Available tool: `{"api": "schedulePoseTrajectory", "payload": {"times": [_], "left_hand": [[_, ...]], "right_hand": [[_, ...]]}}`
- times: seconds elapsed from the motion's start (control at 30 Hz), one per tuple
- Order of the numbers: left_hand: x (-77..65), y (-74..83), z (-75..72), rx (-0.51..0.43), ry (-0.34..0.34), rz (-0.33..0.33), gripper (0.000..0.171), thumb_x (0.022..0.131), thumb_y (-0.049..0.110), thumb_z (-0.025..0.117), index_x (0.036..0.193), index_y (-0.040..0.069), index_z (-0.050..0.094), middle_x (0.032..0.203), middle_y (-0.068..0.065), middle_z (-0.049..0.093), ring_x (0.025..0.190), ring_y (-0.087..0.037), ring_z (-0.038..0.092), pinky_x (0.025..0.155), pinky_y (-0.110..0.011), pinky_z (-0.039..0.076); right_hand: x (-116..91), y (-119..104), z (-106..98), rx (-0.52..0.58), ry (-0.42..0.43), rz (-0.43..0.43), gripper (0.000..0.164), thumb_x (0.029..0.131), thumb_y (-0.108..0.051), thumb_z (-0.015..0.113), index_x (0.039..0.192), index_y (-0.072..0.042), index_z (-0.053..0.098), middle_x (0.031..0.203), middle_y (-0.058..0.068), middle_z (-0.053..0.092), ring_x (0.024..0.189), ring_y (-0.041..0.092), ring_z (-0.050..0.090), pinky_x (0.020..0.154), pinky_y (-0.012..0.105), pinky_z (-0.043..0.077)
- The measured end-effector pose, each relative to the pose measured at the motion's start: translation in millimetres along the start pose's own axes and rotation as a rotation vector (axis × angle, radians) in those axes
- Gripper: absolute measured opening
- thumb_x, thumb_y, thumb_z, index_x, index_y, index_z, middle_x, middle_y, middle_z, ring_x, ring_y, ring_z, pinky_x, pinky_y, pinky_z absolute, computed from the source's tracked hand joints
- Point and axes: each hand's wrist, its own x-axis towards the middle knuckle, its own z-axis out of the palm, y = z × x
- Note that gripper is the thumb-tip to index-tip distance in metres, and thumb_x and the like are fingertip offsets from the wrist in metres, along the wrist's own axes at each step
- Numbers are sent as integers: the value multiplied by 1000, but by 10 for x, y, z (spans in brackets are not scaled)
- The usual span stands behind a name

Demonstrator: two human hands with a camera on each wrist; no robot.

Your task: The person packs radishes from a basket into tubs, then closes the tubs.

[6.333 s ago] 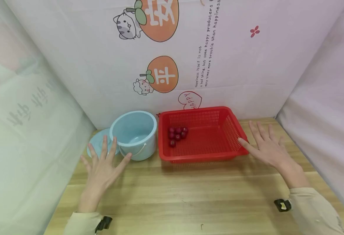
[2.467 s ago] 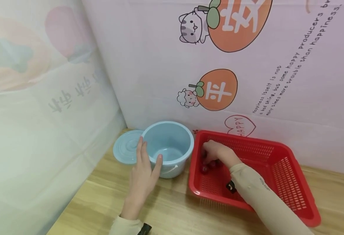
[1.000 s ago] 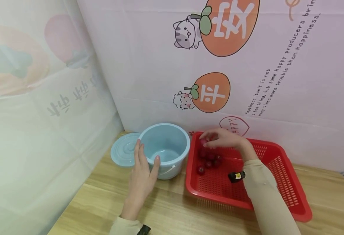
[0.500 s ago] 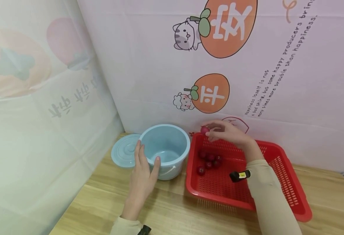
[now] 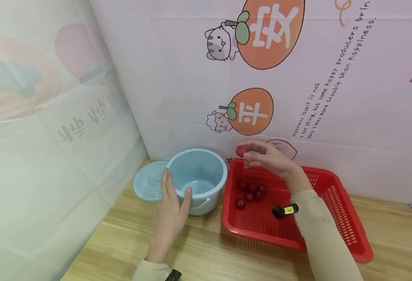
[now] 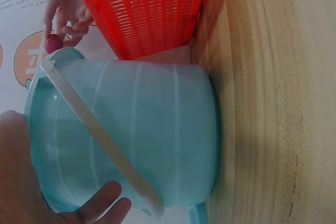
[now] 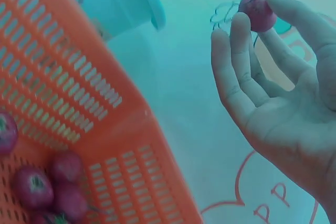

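Printed white cloth (image 5: 170, 78) is hanging behind a wood-grained table (image 5: 121, 242). At the far left, a pale blue lid (image 5: 147, 181) is lying flat, partly hidden by the bucket. Next, the left hand (image 5: 170, 216) is reaching up beside the blue bucket (image 5: 202, 168), fingers extended and thumb apart, clasping nothing; whether it is actually touching the bucket, the views are not settling. The bucket is standing upright, its inside showing no fruit. Further right, one red fruit (image 5: 241, 151) is sitting pinched between the thumb and fingers of the right hand (image 5: 267, 156), just above the back left corner of the red basket (image 5: 262, 237). Inside that basket, the remaining fruits (image 5: 249, 196) are clustering towards the left side.

What is changing is the fruit's place: it is now clearing the rim, so the work is seemingly passing from picking up to carrying. Compared with half a second earlier, the fruit is showing slightly higher and closer to the bucket, while bucket, lid, basket and left hand are keeping their places.
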Motion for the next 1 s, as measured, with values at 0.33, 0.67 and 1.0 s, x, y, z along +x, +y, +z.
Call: {"api": "schedulePoseTrajectory", "payload": {"times": [0.33,0.67,1.0], "left_hand": [[-1,7,2,-5,-1,4,80,110,52,46,165,0,20,177,-2,5,78,-31,64,57,-34,48],[-9,15,-1,-14,8,11,81,110,51,47,166,-1,19,177,-2,6,88,-39,68,66,-46,57],[-8,-18,13,-24,26,39,80,110,48,49,166,-1,18,177,-3,7,78,-33,65,66,-45,56]], "right_hand": [[22,-74,248,80,-62,-57,44,104,-6,65,147,-4,57,132,17,65,112,30,71,101,46,56],[93,-31,430,136,-147,-83,41,105,-3,61,145,-4,58,133,19,63,122,35,69,106,48,52],[154,-13,576,163,-156,-68,41,103,-3,63,143,-5,59,136,19,60,128,38,65,112,55,44]]}}
